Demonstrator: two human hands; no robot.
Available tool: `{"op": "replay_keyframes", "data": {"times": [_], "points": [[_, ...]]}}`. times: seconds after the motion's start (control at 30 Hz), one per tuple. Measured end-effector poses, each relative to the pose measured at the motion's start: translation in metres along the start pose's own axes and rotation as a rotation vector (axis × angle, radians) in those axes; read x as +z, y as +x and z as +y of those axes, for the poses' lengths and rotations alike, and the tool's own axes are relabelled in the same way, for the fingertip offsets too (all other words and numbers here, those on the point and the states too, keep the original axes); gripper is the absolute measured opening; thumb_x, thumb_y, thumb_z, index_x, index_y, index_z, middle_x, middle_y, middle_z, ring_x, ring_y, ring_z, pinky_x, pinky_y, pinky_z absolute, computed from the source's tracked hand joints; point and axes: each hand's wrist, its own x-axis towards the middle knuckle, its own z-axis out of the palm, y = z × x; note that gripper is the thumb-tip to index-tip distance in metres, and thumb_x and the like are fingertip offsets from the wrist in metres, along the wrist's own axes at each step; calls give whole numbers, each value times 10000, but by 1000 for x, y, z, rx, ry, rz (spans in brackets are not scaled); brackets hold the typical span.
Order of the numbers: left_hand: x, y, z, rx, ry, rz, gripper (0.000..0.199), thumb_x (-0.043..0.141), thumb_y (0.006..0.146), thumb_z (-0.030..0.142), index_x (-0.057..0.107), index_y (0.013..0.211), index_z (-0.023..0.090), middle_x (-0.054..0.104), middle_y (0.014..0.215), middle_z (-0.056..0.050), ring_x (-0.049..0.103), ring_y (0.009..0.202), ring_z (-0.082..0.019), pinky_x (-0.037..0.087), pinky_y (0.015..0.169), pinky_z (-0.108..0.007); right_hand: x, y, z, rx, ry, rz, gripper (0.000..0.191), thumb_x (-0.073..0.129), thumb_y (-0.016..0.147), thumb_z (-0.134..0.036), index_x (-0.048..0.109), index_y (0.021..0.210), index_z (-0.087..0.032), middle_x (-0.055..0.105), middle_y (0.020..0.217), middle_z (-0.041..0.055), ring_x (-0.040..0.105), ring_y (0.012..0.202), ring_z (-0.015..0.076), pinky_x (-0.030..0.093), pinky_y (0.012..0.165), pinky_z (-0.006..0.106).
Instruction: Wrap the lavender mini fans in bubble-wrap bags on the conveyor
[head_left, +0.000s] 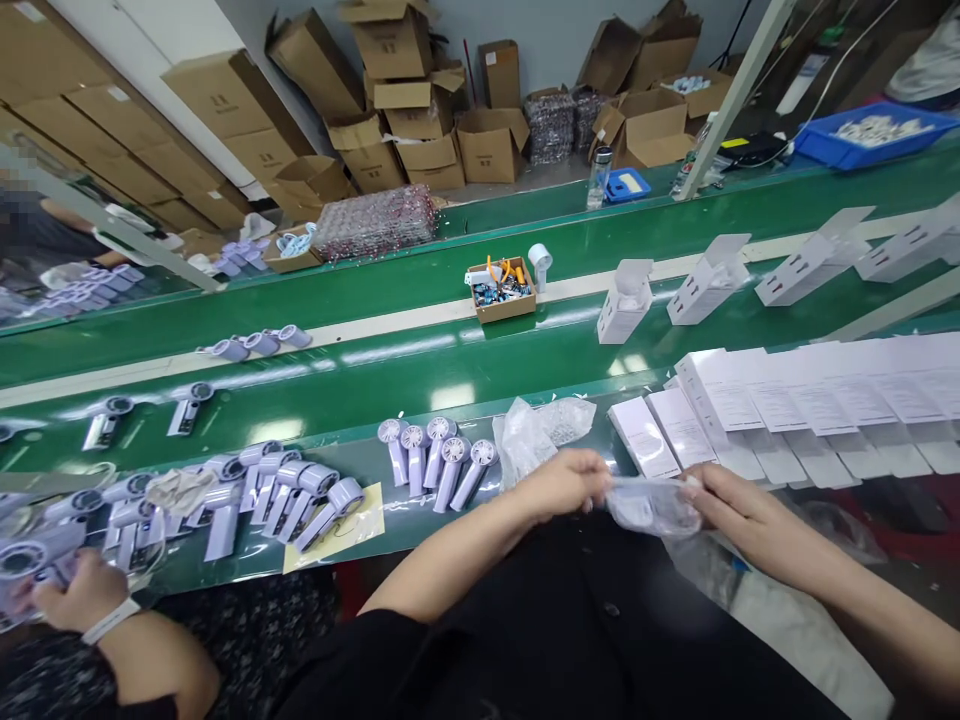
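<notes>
Clear bag (651, 508) is up in the air between both hands, in front of the torso at the near edge of the green counter (555, 392). Left hand (574, 482): grip closed, fingertips pinching the bag's left end. Right hand (739, 508): grip closed too, thumb and fingers on the right end. Something pale inside the bag, can't tell what. Bubble wrap (534, 432) lies just beyond the left hand; five small purple fans (452, 462) lie left of the wrap. White boxes (671, 430) sit in a row beyond the right hand, running off right. Far left, a co-worker's hand (86, 590) holds another purple fan (45, 552).
</notes>
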Motion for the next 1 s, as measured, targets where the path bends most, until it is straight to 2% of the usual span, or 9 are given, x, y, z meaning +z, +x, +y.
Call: {"op": "replay_keyframes", "data": {"times": [0.07,0.2,0.33,0.43,0.57,0.67,0.77,0.9,1.0], "points": [[-9,1,7,209,97,165,213,530,826,358,573,919,171,577,907,-47,544,831,-148,446,722,-262,-2,11,-8,-27,117,-31,277,576,790,-484,578,696,-223,549,715,11,518,690,172,472,641,292],[-8,10,5,456,313,144,781,785,587,361,426,1274,268,455,1228,-94,440,1126,-257,424,882,-350,5,41,-27,-60,489,-266,263,600,783,-467,620,801,-205,562,881,21,551,874,194,510,804,363],[2,33,-23,356,371,412,299,644,689,208,602,985,211,472,933,-31,489,876,-170,427,779,-276,-4,78,-26,-154,447,-411,261,568,812,-449,602,838,-192,571,888,26,562,892,184,498,817,382],[-4,39,-48,216,282,658,27,585,697,179,560,702,168,418,796,3,461,779,-139,403,739,-256,-9,103,2,-302,37,-480,278,610,774,-423,608,940,-200,596,1016,66,557,966,222,457,857,420],[-28,22,-67,168,91,793,155,631,664,222,494,622,162,447,734,17,460,764,-131,377,753,-254,24,127,61,-512,-830,-383,139,722,611,-213,665,737,-202,629,1066,91,478,1129,333,279,969,573],[-44,4,-70,164,-190,787,243,658,644,269,435,633,173,441,634,46,441,632,-100,367,638,-221,49,143,83,-664,-1070,-399,151,626,624,-60,620,595,-208,674,899,49,528,1068,277,281,978,502],[-55,-9,-71,209,-422,782,318,687,640,298,392,649,180,417,579,71,410,550,-74,341,567,-197,46,156,69,-738,-1084,-369,185,504,746,-48,646,726,-166,670,858,109,577,917,234,366,878,410],[-72,-23,-69,340,-468,814,349,729,635,291,402,628,170,434,577,70,426,553,-66,345,568,-191,16,158,26,-809,-1106,-214,310,359,829,-49,591,1030,-91,536,1262,222,584,955,252,407,803,396],[-88,-35,-57,420,-503,901,370,750,616,278,396,613,170,427,561,72,431,536,-65,350,555,-188,8,155,5,-767,-1065,29,401,347,813,-65,499,1181,-117,314,1464,196,616,870,231,442,612,330]]}}
